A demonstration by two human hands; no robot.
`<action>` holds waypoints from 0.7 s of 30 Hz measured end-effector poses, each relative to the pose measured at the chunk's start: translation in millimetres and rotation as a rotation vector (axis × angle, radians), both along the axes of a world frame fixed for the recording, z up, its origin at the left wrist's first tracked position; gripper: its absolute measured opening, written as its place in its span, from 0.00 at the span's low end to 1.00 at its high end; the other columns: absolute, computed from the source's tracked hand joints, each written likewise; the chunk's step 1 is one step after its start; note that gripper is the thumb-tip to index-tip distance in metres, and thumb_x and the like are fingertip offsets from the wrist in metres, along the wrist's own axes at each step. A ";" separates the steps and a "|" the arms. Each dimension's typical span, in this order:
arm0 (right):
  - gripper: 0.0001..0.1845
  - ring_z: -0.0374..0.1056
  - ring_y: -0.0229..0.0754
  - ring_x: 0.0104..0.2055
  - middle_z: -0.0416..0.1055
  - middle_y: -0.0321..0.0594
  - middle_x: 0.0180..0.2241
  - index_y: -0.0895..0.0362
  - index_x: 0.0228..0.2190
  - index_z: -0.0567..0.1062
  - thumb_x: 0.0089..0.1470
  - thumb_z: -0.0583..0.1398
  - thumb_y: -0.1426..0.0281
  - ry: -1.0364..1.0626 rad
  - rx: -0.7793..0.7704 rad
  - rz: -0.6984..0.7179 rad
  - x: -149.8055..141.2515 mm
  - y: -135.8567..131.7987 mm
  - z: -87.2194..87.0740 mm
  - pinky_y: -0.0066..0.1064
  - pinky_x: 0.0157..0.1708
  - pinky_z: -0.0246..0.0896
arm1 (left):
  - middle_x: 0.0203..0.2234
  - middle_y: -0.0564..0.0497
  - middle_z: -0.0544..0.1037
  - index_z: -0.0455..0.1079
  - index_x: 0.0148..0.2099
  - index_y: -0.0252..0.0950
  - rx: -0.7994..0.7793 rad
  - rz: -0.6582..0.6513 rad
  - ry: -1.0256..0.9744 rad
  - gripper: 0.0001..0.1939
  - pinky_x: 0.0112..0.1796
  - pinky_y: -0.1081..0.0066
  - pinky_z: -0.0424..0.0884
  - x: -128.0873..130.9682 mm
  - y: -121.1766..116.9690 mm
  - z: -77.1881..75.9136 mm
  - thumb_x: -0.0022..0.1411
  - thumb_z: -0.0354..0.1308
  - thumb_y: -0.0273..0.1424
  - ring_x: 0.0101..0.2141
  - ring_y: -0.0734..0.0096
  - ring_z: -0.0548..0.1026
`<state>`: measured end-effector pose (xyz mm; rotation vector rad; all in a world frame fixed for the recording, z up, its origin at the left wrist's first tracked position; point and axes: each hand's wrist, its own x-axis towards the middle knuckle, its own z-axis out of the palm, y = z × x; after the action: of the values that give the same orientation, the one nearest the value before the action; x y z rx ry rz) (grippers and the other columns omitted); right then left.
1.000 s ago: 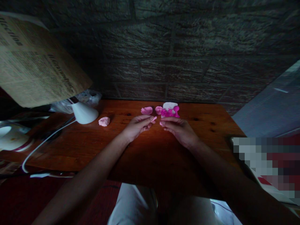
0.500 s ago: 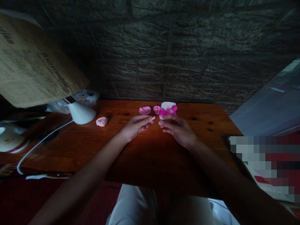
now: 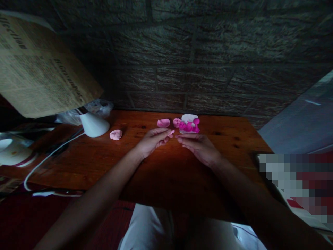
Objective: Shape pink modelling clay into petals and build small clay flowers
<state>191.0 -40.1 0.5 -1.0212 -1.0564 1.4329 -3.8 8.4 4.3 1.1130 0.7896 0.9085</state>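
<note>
Watching the head feed, dim light. I'm seeing the left hand (image 3: 154, 141) pinching a small pink piece (image 3: 171, 132) between thumb and fingers; the piece is poking out past the fingertips, above the wooden table (image 3: 169, 173). The right hand (image 3: 199, 145) is facing it, fingers bunching close; I can't tell whether its tips are gripping anything. The two hands are sitting near each other with a narrow gap between them, not touching.

Just beyond the hands I'm getting a row: a pink petal-like piece (image 3: 163, 123) is lying behind the left hand, a round pink piece (image 3: 177, 123) is sitting to its right, and bright magenta pieces (image 3: 189, 125) are overlapping a whitish piece (image 3: 189, 117) behind the right hand. A pale pink lump (image 3: 116, 134) is resting well apart, toward the left of view, near the white lamp base (image 3: 94, 125). A newsprint-patterned shade (image 3: 49, 69) is leaning in above that. A stone-block wall (image 3: 221, 45) is backing the table.
</note>
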 end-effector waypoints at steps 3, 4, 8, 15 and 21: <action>0.18 0.75 0.40 0.36 0.82 0.41 0.34 0.54 0.31 0.85 0.37 0.77 0.58 0.003 -0.017 0.037 0.6 -0.4 -1.2 0.33 0.38 0.70 | 0.32 0.48 0.80 0.83 0.37 0.33 0.004 0.001 0.007 0.20 0.29 0.76 0.63 -0.6 0.6 -0.5 0.45 0.79 0.42 0.28 0.79 0.68; 0.19 0.76 0.40 0.36 0.82 0.41 0.33 0.55 0.31 0.85 0.37 0.77 0.58 0.015 -0.034 0.055 0.6 -0.7 -1.4 0.31 0.37 0.71 | 0.32 0.48 0.80 0.83 0.36 0.33 0.005 0.004 0.008 0.20 0.29 0.76 0.63 -0.6 0.7 -0.6 0.45 0.79 0.42 0.28 0.79 0.68; 0.20 0.76 0.37 0.32 0.82 0.39 0.30 0.55 0.31 0.84 0.37 0.78 0.58 0.038 -0.083 0.149 -0.2 -2.5 -1.8 0.29 0.34 0.71 | 0.31 0.49 0.80 0.83 0.35 0.33 -0.001 0.009 0.008 0.20 0.28 0.77 0.63 0.1 0.4 -0.3 0.44 0.79 0.42 0.28 0.80 0.68; 0.17 0.73 0.34 0.29 0.80 0.37 0.28 0.57 0.31 0.85 0.39 0.77 0.62 -0.044 -0.076 0.156 0.4 -2.0 -5.0 0.27 0.31 0.70 | 0.31 0.49 0.80 0.83 0.36 0.34 0.001 0.004 -0.004 0.20 0.28 0.77 0.62 0.1 0.8 -1.0 0.44 0.79 0.42 0.27 0.81 0.68; 0.16 0.70 0.33 0.29 0.79 0.36 0.30 0.54 0.34 0.85 0.43 0.75 0.59 -0.071 -0.020 0.130 1.2 -0.7 -7.0 0.27 0.31 0.69 | 0.32 0.49 0.80 0.83 0.37 0.34 0.009 0.005 0.003 0.18 0.29 0.77 0.63 -1.2 0.6 -1.0 0.48 0.78 0.40 0.28 0.80 0.69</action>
<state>192.2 -40.8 -6.4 -1.0404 -1.1804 1.5235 -5.0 9.0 3.4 1.1211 0.7916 0.9160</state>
